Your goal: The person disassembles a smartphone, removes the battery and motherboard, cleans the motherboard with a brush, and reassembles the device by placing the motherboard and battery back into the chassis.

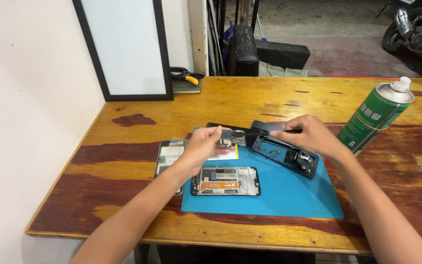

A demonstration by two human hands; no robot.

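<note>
Left hand (203, 146) pinches a small circuit board (230, 139) above the blue mat (289, 195) mid-counter, steadying it; right hand (308, 134) grips tweezers (262, 133) against it.

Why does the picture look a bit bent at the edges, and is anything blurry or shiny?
Head view: the wide lens bows the wooden table and leans the green spray can; even light, soft shadows, a mild sheen on the varnish; the left hand and right hand are sharp, while the motorbike behind is dimmer.
</note>
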